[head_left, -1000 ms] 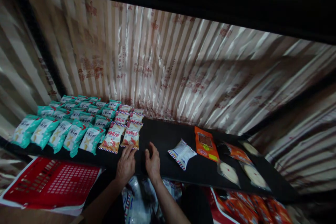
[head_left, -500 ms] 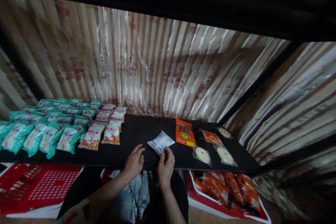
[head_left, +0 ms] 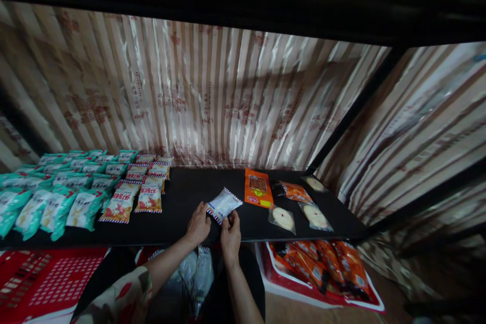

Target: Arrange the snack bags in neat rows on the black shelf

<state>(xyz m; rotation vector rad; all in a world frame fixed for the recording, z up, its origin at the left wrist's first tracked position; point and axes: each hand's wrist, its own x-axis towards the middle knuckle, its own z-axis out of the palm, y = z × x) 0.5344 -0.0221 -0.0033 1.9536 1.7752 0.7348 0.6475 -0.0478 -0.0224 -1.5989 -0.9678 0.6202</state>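
Observation:
A silver-backed snack bag [head_left: 225, 205] with a striped edge lies back side up on the black shelf [head_left: 186, 190]. My left hand [head_left: 198, 225] is closed at its left corner, with the thumb and forefinger on either side. My right hand [head_left: 231, 235] pinches the near right edge between thumb and fingers. To the left are several orange-and-white snack bags [head_left: 120, 201], printed fronts up, in two columns. Between my legs, below the shelf edge, more silver-backed bags [head_left: 195, 273] show in a container that my forearms partly hide.
Rows of teal snack bags [head_left: 85, 208] fill the shelf's left end. On the right lie an orange packet [head_left: 258, 188], another orange packet [head_left: 294, 192] and round pale packaged items [head_left: 283, 218]. Below are a red basket [head_left: 64, 276] and a red-and-white crate [head_left: 281, 283] of orange packets.
My left hand has closed in from beside the snack bag to its left corner. The right hand has stayed at its near edge. The whole view has shifted slightly.

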